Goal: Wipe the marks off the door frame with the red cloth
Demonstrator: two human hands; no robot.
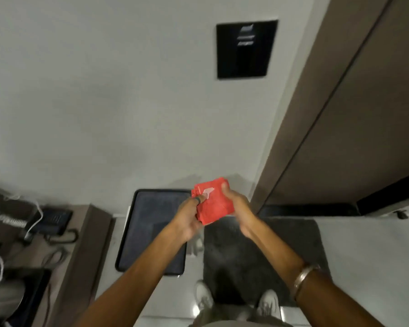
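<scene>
Head view, only one there is: red cloth (213, 204) is folded into a thick pad and held in mid-air between both hands, just off the wall, with the door frame (316, 109) up around 1 o'clock from it. Left hand (187, 218) pinches the near-left edge by the white tag, right hand (237, 206) wraps the far side, thumb on top. Can't make out any marks from here, too blurry. My take: keep the fold tight so you get a flat firm face, move it to one hand, then press flat on the frame.
</scene>
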